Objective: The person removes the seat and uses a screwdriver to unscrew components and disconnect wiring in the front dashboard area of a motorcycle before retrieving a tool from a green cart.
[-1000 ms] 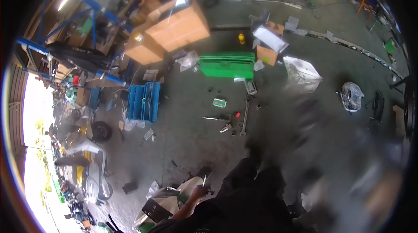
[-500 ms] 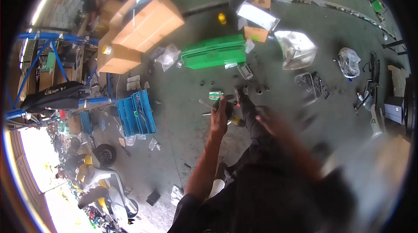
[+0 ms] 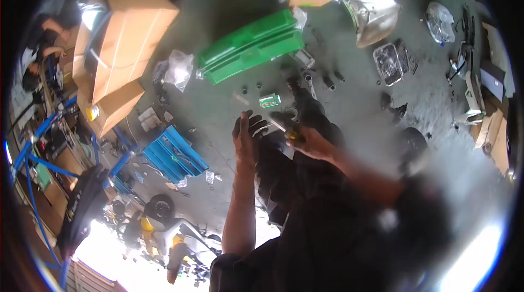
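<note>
I see the left arm come up almost straight from the low edge, with the left hand (image 3: 245,134) standing up at its end. Its thumb side is high, and its fingers bend toward the right with gaps between them. A thin silver thing (image 3: 263,129) shows by the fingertips, but it is smeared, so from where I sit far off I can't tell if the left grip has it or not.

The right arm comes in on a slant from the low right. I have the right hand (image 3: 314,144) pointing left, with its fingers wrapped around a tool with a yellow handle (image 3: 295,136), so that grip is closed on it. The tool is in front of the dark pants (image 3: 273,177), and its pale end pokes up and left, toward the left hand. The two hands are near each other but apart.

Just past the hands, a little green and white box (image 3: 269,100) lies on the floor (image 3: 218,109). Beyond it is a long green toolbox (image 3: 251,46). A blue toolbox (image 3: 173,156) sits to the left, and a big brown box (image 3: 134,35) is higher up on that side.
</note>
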`<state>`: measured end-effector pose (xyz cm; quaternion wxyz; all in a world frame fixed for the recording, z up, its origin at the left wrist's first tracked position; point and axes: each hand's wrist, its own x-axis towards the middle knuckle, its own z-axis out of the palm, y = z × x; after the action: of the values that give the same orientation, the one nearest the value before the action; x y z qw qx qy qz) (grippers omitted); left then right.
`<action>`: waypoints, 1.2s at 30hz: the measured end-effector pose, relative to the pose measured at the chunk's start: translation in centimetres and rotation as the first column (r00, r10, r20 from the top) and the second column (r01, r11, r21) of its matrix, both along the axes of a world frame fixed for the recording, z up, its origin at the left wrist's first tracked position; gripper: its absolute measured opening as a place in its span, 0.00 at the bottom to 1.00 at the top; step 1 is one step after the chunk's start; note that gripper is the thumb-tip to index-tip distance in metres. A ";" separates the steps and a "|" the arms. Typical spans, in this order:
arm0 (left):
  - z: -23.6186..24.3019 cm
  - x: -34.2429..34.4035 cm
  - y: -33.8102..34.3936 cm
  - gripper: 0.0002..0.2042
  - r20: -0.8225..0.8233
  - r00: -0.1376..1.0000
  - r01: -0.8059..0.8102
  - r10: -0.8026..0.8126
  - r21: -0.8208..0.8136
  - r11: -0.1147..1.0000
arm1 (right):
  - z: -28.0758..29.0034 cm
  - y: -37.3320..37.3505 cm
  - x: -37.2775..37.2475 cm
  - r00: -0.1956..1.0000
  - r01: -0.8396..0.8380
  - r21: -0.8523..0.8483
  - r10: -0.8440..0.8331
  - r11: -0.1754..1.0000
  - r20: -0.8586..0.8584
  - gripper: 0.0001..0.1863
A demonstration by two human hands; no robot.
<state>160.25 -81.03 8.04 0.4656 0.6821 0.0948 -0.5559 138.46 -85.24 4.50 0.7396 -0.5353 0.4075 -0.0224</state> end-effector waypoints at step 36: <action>-46.9 32.2 -28.5 0.32 0.443 -0.553 0.564 -0.706 0.822 0.075 | -43.9 3.6 12.6 0.183 0.980 0.049 -0.785 0.192 -0.592 0.08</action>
<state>192.50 -109.52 -38.87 -0.1477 0.7264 -0.6450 -0.1857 151.08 -81.64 -39.38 0.5559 0.0032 0.7929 -0.2496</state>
